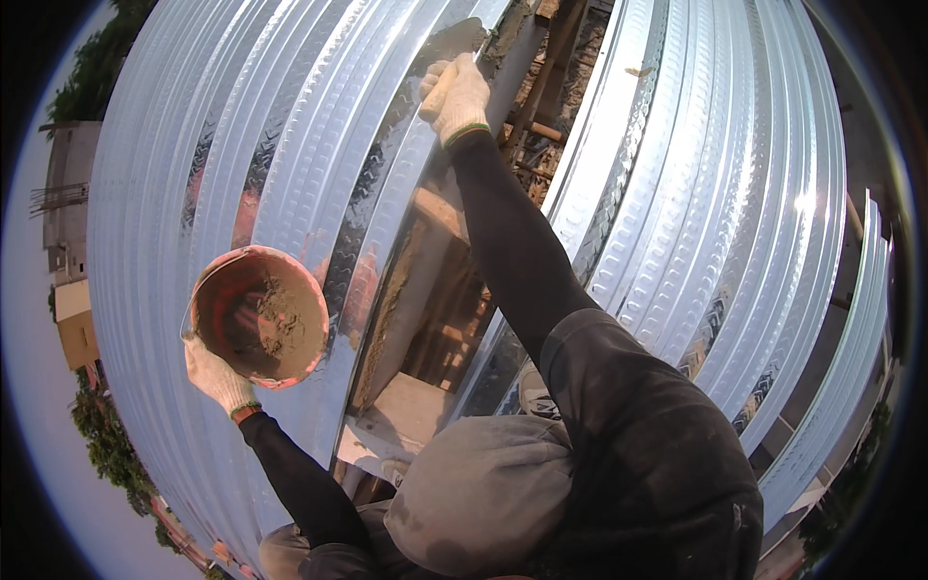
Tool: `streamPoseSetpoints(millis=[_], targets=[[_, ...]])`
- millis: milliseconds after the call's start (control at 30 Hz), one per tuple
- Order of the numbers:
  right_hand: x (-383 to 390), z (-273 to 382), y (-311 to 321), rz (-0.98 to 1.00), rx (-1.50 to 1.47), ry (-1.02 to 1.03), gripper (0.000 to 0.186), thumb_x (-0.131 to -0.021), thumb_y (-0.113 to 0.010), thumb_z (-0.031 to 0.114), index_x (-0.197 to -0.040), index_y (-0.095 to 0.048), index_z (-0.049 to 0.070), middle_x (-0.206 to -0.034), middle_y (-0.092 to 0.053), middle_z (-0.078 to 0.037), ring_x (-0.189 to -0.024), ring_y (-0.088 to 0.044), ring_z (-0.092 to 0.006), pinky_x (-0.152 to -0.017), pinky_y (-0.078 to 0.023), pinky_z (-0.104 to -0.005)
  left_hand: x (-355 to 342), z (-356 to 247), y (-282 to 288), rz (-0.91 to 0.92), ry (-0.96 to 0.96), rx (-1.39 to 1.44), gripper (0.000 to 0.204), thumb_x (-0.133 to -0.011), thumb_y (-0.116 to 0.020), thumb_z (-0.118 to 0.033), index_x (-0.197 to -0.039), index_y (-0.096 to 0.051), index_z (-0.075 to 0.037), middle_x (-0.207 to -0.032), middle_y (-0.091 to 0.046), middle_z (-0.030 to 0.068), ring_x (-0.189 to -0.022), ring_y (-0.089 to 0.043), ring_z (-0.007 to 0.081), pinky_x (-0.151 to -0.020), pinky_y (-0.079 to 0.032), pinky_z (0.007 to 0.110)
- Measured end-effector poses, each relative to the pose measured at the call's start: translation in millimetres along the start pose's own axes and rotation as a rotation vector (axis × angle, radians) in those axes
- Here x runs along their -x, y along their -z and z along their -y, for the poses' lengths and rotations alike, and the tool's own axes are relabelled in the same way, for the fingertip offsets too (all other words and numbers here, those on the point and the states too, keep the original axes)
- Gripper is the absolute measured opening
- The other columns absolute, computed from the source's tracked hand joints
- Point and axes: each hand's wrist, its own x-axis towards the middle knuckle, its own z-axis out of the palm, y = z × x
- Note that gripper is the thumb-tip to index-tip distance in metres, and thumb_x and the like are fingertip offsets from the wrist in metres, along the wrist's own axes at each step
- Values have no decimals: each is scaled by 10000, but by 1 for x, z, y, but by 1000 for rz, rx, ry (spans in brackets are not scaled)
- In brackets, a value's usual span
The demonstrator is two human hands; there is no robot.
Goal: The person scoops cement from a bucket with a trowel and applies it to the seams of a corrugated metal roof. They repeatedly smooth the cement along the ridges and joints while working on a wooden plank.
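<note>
On the metal roof (pixel 290 126), the left hand (pixel 217 377) gripped a half-empty mortar bucket (pixel 259 316); the right hand (pixel 456 97), fingers closed around a trowel (pixel 454 41), was filling the gap (pixel 425 280), judged partly done.

The trowel (pixel 454 43) blade blurs into the grey sheet edge, perhaps touching it. The left hand (pixel 218 377) is partly hidden under the bucket (pixel 259 316).

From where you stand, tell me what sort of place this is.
Probably a rooftop on a building site, outdoors. Ribbed metal roofing sheets spread to both sides, with bare timber framing showing in the gap between them. The left hand holds a bucket of wet mortar; the right hand grips a trowel.
</note>
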Motion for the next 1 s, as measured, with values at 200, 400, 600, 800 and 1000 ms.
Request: streamPoseSetpoints(millis=[200, 400, 600, 800, 1000], targets=[[15, -3, -7, -91, 87, 47, 432, -1189, -544, 402, -1052, -604, -4, -846, -589, -86, -632, -525, -180, -527, -458, -334, -2, 3, 2, 15, -1, 27, 453, -1197, -572, -395, -1111, -704, 30, -1038, -704, 26, -939, -608, 165, -876, -549, 383], [53, 4, 12, 14, 143, 86, 446, -1195, -551, 429, -1120, -594, -8, -842, -551, -47, -630, -500, -155, -534, -437, -322, -2, 5, 12, 1, -55, -16, 444, -1209, -567, -372, -1153, -722, 40, -1070, -726, 43, -957, -630, 170, -889, -560, 382], [53, 46, 58, 96, 195, 24, 467, -1211, -505, 442, -1172, -597, -14, -874, -554, -48, -652, -532, -161, -555, -498, -321, -1, 0, 2, 22, -5, 25, 458, -1222, -556, -376, -1185, -724, 49, -1091, -740, 53, -970, -650, 176, -898, -569, 392], [65, 76, 47, 16, 543, 96, 451, -1215, -556, 420, -1202, -602, -28, -926, -618, -69, -673, -595, -151, -535, -531, -304, -1, -5, 0, 44, -30, 8, 443, -1218, -556, -369, -1152, -711, 41, -1062, -729, 43, -955, -640, 170, -878, -562, 382], [33, 22, 33, 386, -36, -403, 430, -1208, -537, 447, -1180, -599, 22, -901, -595, -35, -665, -590, -150, -548, -544, -298, 5, -23, -17, 54, 6, 11, 420, -1207, -554, -353, -1114, -711, 25, -1026, -723, 32, -916, -636, 162, -849, -560, 375]])
